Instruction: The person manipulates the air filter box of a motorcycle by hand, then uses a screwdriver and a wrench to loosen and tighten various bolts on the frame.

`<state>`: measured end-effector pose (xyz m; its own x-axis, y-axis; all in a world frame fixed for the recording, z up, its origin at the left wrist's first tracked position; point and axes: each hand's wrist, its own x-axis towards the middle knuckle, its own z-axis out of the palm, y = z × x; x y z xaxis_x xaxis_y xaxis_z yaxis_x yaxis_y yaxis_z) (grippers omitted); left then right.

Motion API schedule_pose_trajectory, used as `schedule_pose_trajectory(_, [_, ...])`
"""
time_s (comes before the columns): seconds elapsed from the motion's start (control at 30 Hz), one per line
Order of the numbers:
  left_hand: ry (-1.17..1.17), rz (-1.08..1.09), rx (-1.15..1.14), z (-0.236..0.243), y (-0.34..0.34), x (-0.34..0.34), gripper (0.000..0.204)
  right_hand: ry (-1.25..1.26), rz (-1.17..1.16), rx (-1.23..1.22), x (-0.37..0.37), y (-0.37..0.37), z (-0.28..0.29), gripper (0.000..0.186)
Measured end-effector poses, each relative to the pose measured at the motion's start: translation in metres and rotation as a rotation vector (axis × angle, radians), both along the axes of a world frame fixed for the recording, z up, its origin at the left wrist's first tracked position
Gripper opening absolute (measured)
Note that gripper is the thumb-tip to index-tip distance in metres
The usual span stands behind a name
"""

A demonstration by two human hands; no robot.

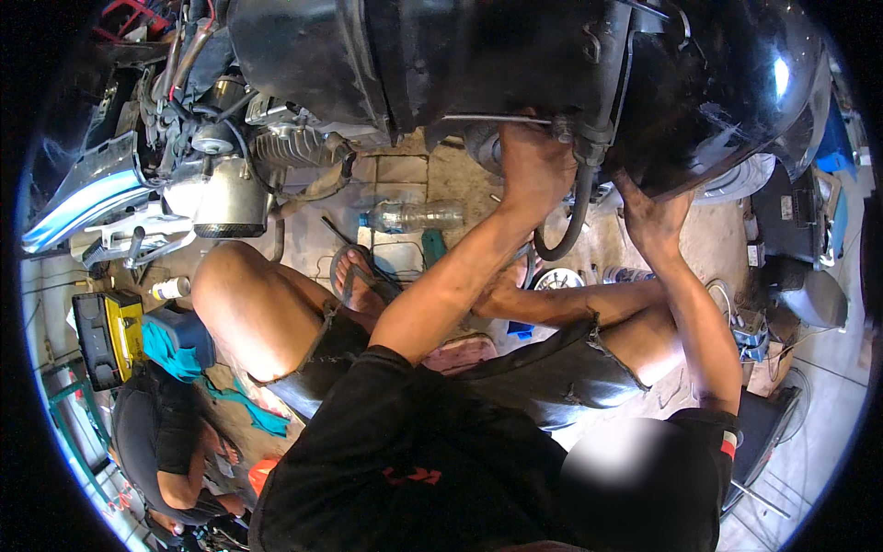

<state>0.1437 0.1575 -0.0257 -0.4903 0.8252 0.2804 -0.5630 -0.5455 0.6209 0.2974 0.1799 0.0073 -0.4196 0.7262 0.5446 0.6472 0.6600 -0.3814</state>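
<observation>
A clear plastic bottle (416,216) on the floor (401,169), a yellow-and-black case (116,335) and teal cloth (173,353) leftward.

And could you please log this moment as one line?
left hand: at black panel, fingertips hidden | right hand: at panel, fingertips hidden | black hose: hanging between hands | clear bottle: lying on floor

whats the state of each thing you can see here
left hand: raised beside black hose, grip hidden
right hand: up at black bodywork, fingers hidden
black hose: bent in a curve
black bodywork: scuffed
clear plastic bottle: lying on its side
teal cloth: crumpled
</observation>
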Motion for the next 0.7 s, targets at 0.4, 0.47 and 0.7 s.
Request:
schedule_pose_trajectory(0.4, [0.189, -0.130, -0.099, -0.020, -0.003, -0.001, 0.019, 0.138, 0.008, -0.137, -0.005, 0.000, 0.004, 0.038])
schedule_pose_trajectory(0.47, [0.288, -0.054, -0.112, -0.016, -0.002, 0.000, 0.020, 0.094, 0.014, -0.122, 0.000, 0.001, 0.002, 0.041])
schedule_pose_trajectory(0.7, [0.080, -0.048, 0.043, -0.014, 0.004, 0.002, 0.027, 0.217, 0.001, -0.145, -0.003, -0.002, 0.002, 0.041])
